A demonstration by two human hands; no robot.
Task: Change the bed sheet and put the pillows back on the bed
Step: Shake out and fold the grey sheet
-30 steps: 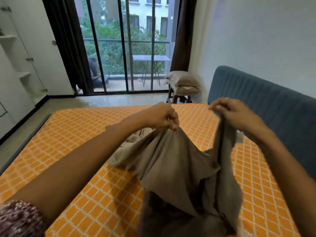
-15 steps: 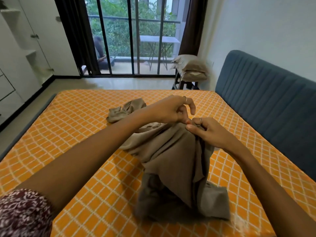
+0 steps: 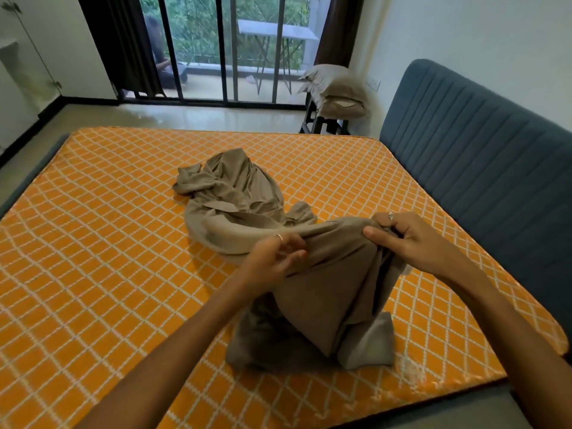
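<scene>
Now both hands are on the taupe bed sheet [image 3: 325, 274], which sits bunched on the bare orange mattress [image 3: 108, 243], in the half nearer the headboard edge. The left hand [image 3: 272, 261] has its fingers curled into the cloth, pinching a fold along the raised upper edge, a ring showing on one finger. The right hand [image 3: 408, 239] grips the same raised edge further toward the headboard side, thumb stretched along the fabric, fingers tucked behind it, a ring there too. Between the two hands the sheet is pulled up into a ridge off the mattress; below them it hangs down in a thick drape and piles on the mattress close to the near edge. A second loose heap of the same cloth trails away toward the middle of the mattress, crumpled and lying flat.

The blue padded headboard [image 3: 483, 168] runs along the right edge of the mattress. Past the far right corner, two pillows [image 3: 337, 91] in taupe cases are stacked on a dark stand [image 3: 318, 125], well apart from the mattress. Beyond, a barred glass door [image 3: 229, 48] looks out on a balcony and green trees.
</scene>
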